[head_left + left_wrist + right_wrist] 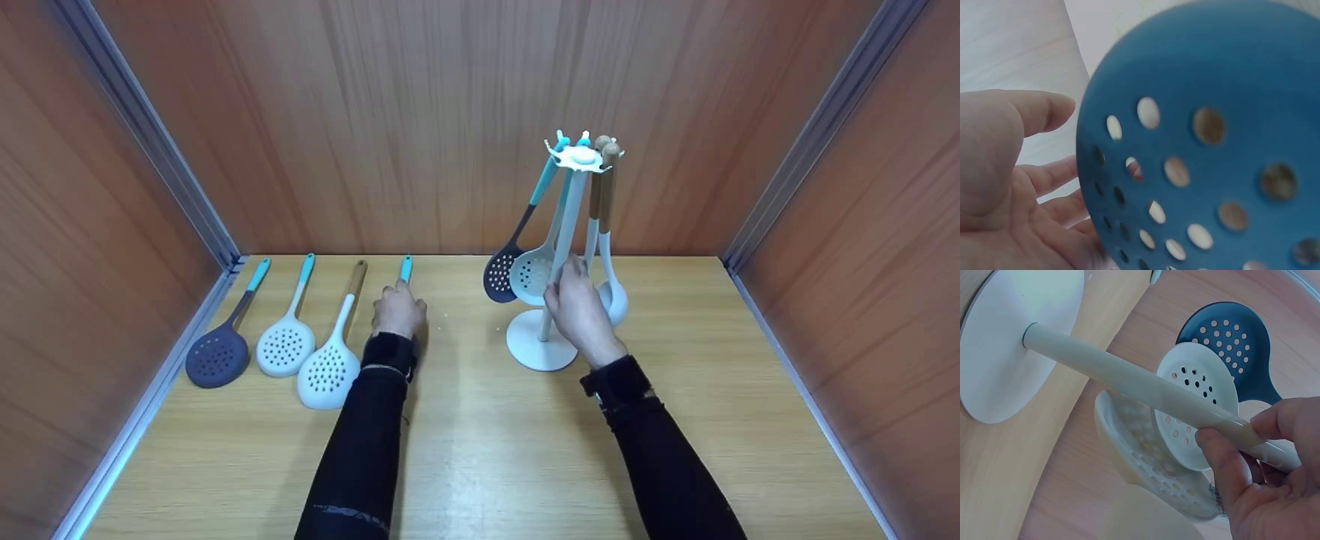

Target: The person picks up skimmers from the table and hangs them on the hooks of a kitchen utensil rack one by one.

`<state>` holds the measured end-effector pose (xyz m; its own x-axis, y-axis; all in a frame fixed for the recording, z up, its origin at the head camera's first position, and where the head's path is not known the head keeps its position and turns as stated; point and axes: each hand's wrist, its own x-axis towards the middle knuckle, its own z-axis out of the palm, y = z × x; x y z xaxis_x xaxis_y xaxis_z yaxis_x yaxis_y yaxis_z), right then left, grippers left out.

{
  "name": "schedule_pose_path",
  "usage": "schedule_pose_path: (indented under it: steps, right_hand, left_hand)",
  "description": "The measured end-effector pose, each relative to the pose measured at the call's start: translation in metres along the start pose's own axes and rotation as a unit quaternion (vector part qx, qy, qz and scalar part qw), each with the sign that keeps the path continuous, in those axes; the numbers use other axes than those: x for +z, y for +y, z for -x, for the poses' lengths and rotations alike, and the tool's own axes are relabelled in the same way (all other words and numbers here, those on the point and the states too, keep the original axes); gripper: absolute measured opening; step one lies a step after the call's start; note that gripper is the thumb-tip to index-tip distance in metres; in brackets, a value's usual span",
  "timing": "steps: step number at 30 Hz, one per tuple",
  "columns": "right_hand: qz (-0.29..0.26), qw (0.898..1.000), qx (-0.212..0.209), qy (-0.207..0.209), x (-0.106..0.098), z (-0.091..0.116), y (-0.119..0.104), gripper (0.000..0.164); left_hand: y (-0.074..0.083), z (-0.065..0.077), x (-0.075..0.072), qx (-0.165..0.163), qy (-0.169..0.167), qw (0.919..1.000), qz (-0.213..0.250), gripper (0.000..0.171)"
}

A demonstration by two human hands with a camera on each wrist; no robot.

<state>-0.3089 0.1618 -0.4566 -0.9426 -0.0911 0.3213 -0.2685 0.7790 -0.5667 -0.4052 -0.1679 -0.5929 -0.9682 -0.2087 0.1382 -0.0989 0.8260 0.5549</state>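
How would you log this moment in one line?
Left hand: at turquoise handle | right hand: grips stand | utensils: hanging from stand

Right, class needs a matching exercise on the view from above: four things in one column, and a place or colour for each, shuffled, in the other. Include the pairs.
Things
1. Right hand
2. Base
3. Leftmost skimmer
4. Third skimmer from the left

Places and colours
A. White head, brown on the handle
B. At the lower end of the stand's post
C. Gripping the post
D. Dark head, blue on the handle

Pairs: 1-C, 2-B, 3-D, 4-A
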Motion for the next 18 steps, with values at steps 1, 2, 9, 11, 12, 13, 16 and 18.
schedule_pose_path:
  steps: [1, 2, 9, 11, 12, 13, 16, 18]
  right_hand:
    - [0.0, 1.0, 0.0, 0.0, 0.0, 0.0, 0.0, 0.059]
    - [0.0, 1.0, 0.0, 0.001, 0.0, 0.0, 0.0, 0.059]
    - [0.002, 1.0, -0.004, 0.004, -0.001, 0.0, 0.0, 0.054]
    - [0.002, 1.0, -0.002, 0.003, -0.001, 0.0, -0.001, 0.053]
    - [0.0, 1.0, -0.002, 0.002, -0.001, 0.0, -0.001, 0.054]
    - [0.0, 1.0, -0.001, 0.001, -0.001, 0.0, -0.001, 0.054]
    - [0.001, 1.0, 0.0, -0.001, -0.001, 0.0, -0.001, 0.055]
    - [0.0, 1.0, 0.002, -0.002, -0.001, 0.0, 0.0, 0.056]
  left_hand:
    - [-0.002, -0.002, 0.001, -0.005, -0.009, 0.9999, 0.002, 0.048]
    - [-0.005, -0.005, 0.004, -0.008, -0.02, 0.9998, 0.001, 0.05]
    - [-0.027, -0.023, 0.022, 0.004, -0.038, 0.9991, -0.019, 0.056]
    - [-0.027, -0.022, 0.021, 0.004, -0.041, 0.999, -0.017, 0.056]
    - [-0.027, -0.022, 0.021, 0.001, -0.041, 0.9991, -0.015, 0.056]
    - [-0.027, -0.022, 0.021, -0.002, -0.04, 0.9991, -0.012, 0.056]
    - [-0.023, -0.02, 0.019, -0.012, -0.04, 0.9991, -0.003, 0.055]
    - [-0.018, -0.017, 0.015, -0.019, -0.039, 0.9991, 0.004, 0.053]
